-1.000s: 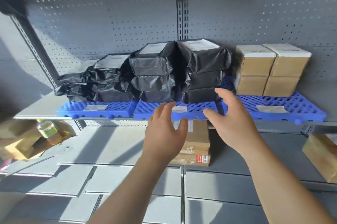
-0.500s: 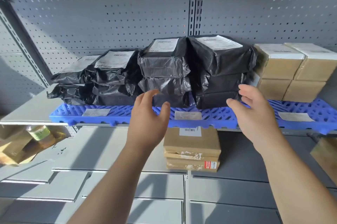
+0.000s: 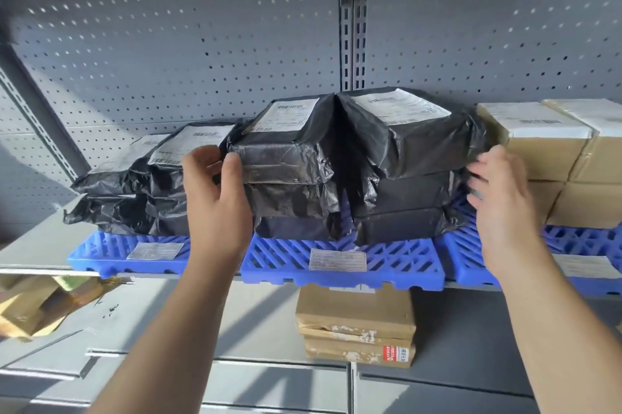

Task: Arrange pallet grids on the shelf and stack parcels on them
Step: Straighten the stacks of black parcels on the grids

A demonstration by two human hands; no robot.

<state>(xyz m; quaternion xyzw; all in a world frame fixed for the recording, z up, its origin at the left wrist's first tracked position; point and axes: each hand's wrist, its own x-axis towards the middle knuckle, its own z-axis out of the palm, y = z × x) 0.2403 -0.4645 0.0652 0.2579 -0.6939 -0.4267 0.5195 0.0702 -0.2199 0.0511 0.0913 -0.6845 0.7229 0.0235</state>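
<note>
Three blue pallet grids lie in a row on the grey shelf (image 3: pixel 33 245): left grid (image 3: pixel 101 255), middle grid (image 3: pixel 404 262), right grid (image 3: pixel 579 242). Black-wrapped parcels with white labels are stacked on them: low stacks at the left (image 3: pixel 134 178), a taller stack in the middle (image 3: pixel 289 157) and another to its right (image 3: pixel 410 144). My left hand (image 3: pixel 215 191) wraps the middle stack's left front corner, thumb on its front. My right hand (image 3: pixel 501 198) is open with blurred fingers at the right stack's right side.
Brown cardboard boxes (image 3: pixel 538 151) are stacked two high on the right grid, close to my right hand. Flat cardboard parcels (image 3: pixel 356 312) sit on the shelf below. Yellowish packages (image 3: pixel 30 306) lie at the lower left. A perforated grey back wall (image 3: pixel 202 43) closes the shelf.
Both hands rose from in front of the grids to the black stacks. The left hand took hold of the middle stack's corner; the right reached the right stack's side. The view moved closer.
</note>
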